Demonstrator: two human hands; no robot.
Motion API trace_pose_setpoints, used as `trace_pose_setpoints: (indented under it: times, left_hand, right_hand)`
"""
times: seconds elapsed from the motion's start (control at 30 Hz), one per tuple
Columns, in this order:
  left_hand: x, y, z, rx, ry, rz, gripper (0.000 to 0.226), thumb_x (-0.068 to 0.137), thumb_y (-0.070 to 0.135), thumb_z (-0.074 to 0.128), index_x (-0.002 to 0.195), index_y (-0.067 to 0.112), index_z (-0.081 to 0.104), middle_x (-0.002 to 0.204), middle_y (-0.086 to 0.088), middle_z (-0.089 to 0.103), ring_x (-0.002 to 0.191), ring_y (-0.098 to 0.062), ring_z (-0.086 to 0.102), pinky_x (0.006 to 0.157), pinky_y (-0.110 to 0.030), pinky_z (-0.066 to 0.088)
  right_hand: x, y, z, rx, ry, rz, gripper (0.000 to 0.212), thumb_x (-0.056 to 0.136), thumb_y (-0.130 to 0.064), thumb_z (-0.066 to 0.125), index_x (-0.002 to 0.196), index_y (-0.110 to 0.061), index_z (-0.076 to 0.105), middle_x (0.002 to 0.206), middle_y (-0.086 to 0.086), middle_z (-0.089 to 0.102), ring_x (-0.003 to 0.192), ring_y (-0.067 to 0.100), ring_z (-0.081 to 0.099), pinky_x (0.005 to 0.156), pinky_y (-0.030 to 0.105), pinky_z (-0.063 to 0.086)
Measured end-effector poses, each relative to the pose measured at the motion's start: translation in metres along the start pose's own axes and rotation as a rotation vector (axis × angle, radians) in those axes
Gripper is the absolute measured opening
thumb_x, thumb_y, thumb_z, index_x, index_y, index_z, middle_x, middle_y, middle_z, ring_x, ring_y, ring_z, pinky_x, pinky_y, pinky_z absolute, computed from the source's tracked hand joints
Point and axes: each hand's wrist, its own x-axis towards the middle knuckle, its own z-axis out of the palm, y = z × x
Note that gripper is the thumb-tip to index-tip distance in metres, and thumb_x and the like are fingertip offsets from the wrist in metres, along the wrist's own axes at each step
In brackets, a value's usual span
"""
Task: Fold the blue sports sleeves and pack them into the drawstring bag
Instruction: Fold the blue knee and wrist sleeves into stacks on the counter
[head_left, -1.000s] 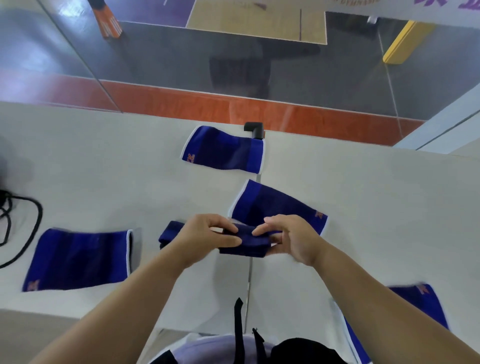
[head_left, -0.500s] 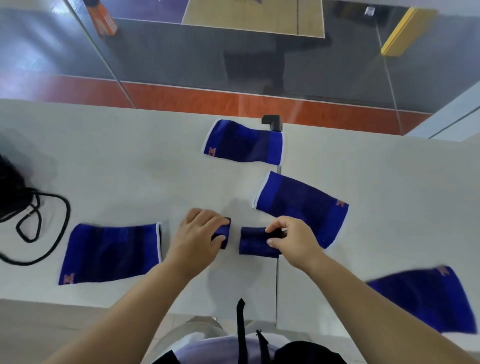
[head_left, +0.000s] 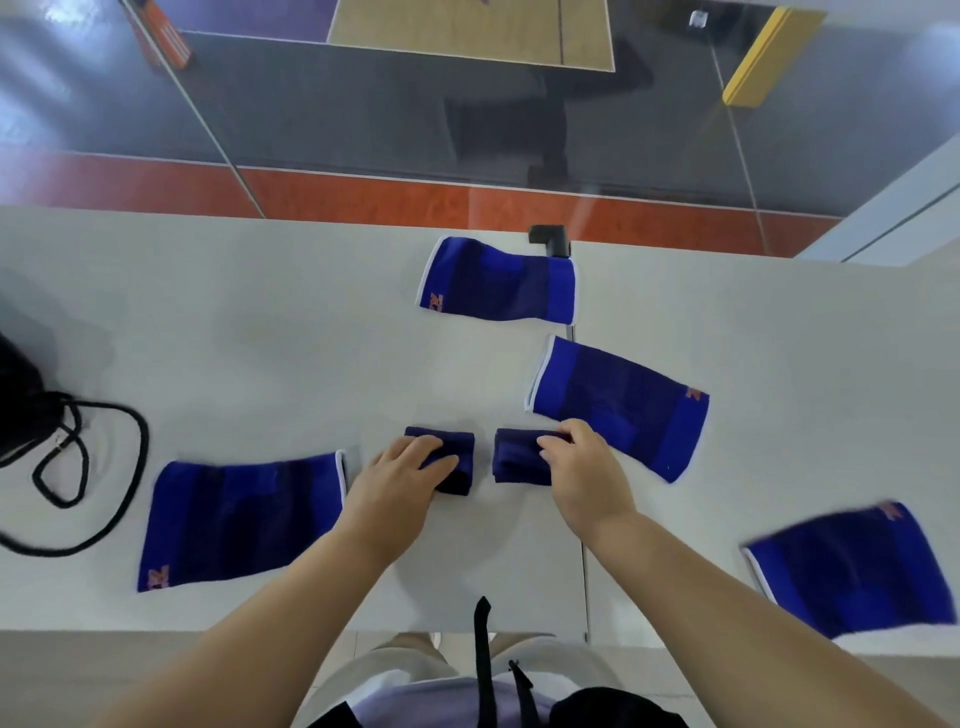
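Note:
Two small, dark blue folded sleeves lie side by side near the table's front middle. My left hand (head_left: 400, 480) covers the left folded sleeve (head_left: 460, 447), fingers curled over it. My right hand (head_left: 587, 475) pinches the upper right edge of the right folded sleeve (head_left: 517, 462). Several blue sleeves lie flat around them: one at the back (head_left: 498, 280), one behind my right hand (head_left: 623, 405), one at the left (head_left: 239, 519), one at the far right (head_left: 852, 566). The black drawstring bag (head_left: 15, 410) shows partly at the left edge, with its cord (head_left: 111, 467) looped on the table.
The white table (head_left: 260, 338) has a seam running front to back under my right wrist. A black clamp (head_left: 550, 239) sits on its far edge. Beyond lies a glossy grey and orange floor. A black strap (head_left: 483, 654) hangs from my chest.
One second ago both hands held a dark bundle together. Now two folded sleeves lie a gap apart, one under each hand. The view has shifted, bringing the bag in at the left.

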Motion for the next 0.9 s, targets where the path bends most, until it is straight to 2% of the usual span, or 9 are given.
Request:
trace_pose_setpoints:
  times: [0.13,0.23,0.33,0.43,0.5,0.6,0.67,0.8,0.9]
  left_hand:
    - [-0.003,-0.012,-0.003,-0.003,0.007,-0.075,0.052,0.048,0.001,0.089,0.095,0.016,0.076,0.102,-0.005,0.072,0.089,-0.027,0.071,0.059,-0.039,0.058]
    - [-0.004,-0.025,0.0,-0.052,0.0,-0.123,0.048,0.058,-0.004,0.084,0.101,0.013,0.074,0.109,-0.008,0.07,0.097,-0.031,0.069,0.066,-0.052,0.059]
    - [-0.005,-0.031,-0.001,-0.058,0.028,-0.098,0.044,0.061,-0.002,0.083,0.102,0.013,0.074,0.109,-0.008,0.071,0.094,-0.031,0.07,0.066,-0.043,0.059]
    - [-0.003,-0.032,-0.003,-0.086,0.032,-0.098,0.041,0.066,-0.001,0.08,0.104,0.012,0.073,0.111,-0.008,0.07,0.096,-0.032,0.069,0.07,-0.039,0.058]
    - [-0.002,-0.033,-0.005,-0.121,0.006,-0.098,0.039,0.078,0.002,0.069,0.116,0.012,0.068,0.125,-0.008,0.064,0.11,-0.032,0.062,0.085,-0.043,0.056]
    - [-0.004,-0.034,-0.015,-0.227,-0.024,-0.13,0.04,0.089,0.011,0.056,0.129,0.013,0.058,0.142,-0.005,0.049,0.129,-0.028,0.047,0.103,-0.04,0.043]
    - [-0.01,-0.036,-0.023,-0.279,0.027,-0.138,0.035,0.089,0.014,0.06,0.124,0.013,0.062,0.139,-0.006,0.051,0.126,-0.029,0.049,0.099,-0.039,0.046]
    - [-0.029,-0.048,-0.034,-0.296,0.128,-0.148,0.024,0.084,0.013,0.067,0.108,0.011,0.069,0.118,-0.006,0.063,0.104,-0.029,0.061,0.081,-0.04,0.056]
    - [-0.051,-0.066,-0.039,-0.308,0.163,-0.233,0.022,0.087,0.009,0.063,0.109,0.012,0.069,0.11,-0.002,0.065,0.101,-0.024,0.06,0.085,-0.037,0.054]
  right_hand:
    - [0.002,-0.014,0.001,-0.075,-0.084,-0.142,0.027,0.096,-0.016,0.048,0.102,0.002,0.067,0.117,0.016,0.06,0.104,0.035,0.055,0.085,0.045,0.05]
    - [0.0,-0.022,0.009,-0.145,-0.09,-0.174,0.021,0.086,-0.017,0.055,0.088,-0.002,0.07,0.095,0.015,0.066,0.086,0.035,0.064,0.065,0.045,0.057]
    - [0.003,-0.031,0.016,-0.159,-0.065,-0.157,0.009,0.084,-0.012,0.064,0.085,-0.004,0.068,0.092,0.014,0.065,0.084,0.033,0.064,0.062,0.041,0.056]
    - [0.007,-0.04,0.014,-0.168,-0.099,-0.149,0.019,0.094,-0.016,0.054,0.098,-0.003,0.066,0.107,0.016,0.061,0.099,0.035,0.057,0.078,0.044,0.052]
    - [0.011,-0.042,0.007,-0.18,-0.177,-0.117,0.031,0.1,-0.024,0.04,0.112,-0.007,0.062,0.12,0.011,0.054,0.113,0.03,0.048,0.093,0.043,0.045]
    - [0.018,-0.046,-0.009,-0.176,-0.245,-0.08,0.035,0.1,-0.031,0.037,0.123,-0.016,0.059,0.127,0.002,0.051,0.117,0.024,0.044,0.1,0.039,0.04]
    - [0.021,-0.052,-0.022,-0.157,-0.247,-0.078,0.035,0.098,-0.032,0.04,0.124,-0.018,0.059,0.126,0.0,0.054,0.114,0.022,0.047,0.097,0.039,0.043]
    - [0.025,-0.073,-0.043,-0.098,-0.26,-0.153,0.03,0.097,-0.034,0.045,0.116,-0.018,0.063,0.115,-0.002,0.06,0.103,0.019,0.055,0.085,0.036,0.049]
    - [0.025,-0.093,-0.048,-0.057,-0.331,-0.235,0.027,0.097,-0.035,0.046,0.111,-0.02,0.064,0.108,-0.004,0.061,0.097,0.017,0.057,0.083,0.033,0.05]
